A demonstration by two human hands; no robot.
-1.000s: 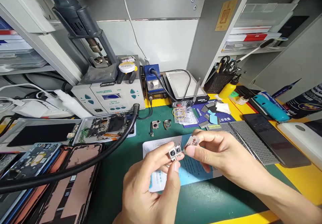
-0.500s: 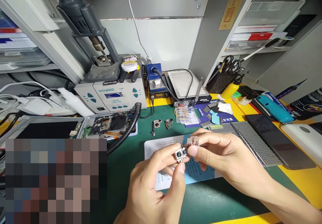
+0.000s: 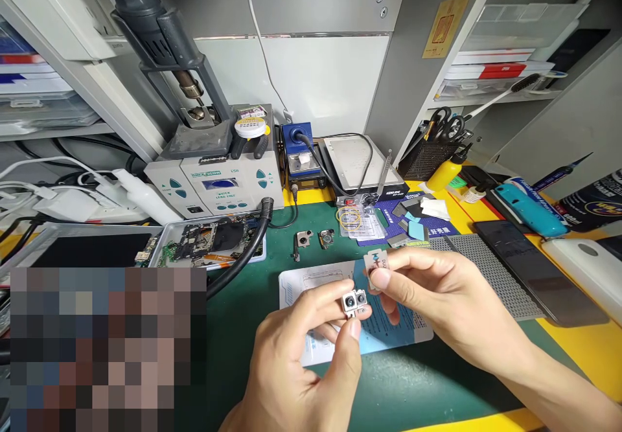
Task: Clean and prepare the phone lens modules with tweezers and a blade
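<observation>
Between the thumb and fingers of my left hand [image 3: 306,348] is a small silver dual-lens phone camera module [image 3: 354,301], its two dark lenses facing me. My right hand [image 3: 432,296] pinches a razor blade [image 3: 376,269] with a slotted centre. The blade stands just above and right of the module, with a small gap between them. Beneath both hands lies a white and blue printed card [image 3: 389,335] on the green mat [image 3: 413,393]. Farther back rest two loose small parts, a camera module [image 3: 303,239] and a round-faced part [image 3: 326,239].
A hot-air station [image 3: 218,182] stands at the back left, its black hose [image 3: 253,244] curving over a tray of circuit boards [image 3: 214,241]. On the right lie a metal mesh plate [image 3: 486,270], a dark phone [image 3: 539,273] and a yellow bottle [image 3: 444,171]. The lower left is pixelated.
My right hand has drawn the razor blade slightly up and away from the camera module, showing more of its right lens. The module has shifted a little to the right.
</observation>
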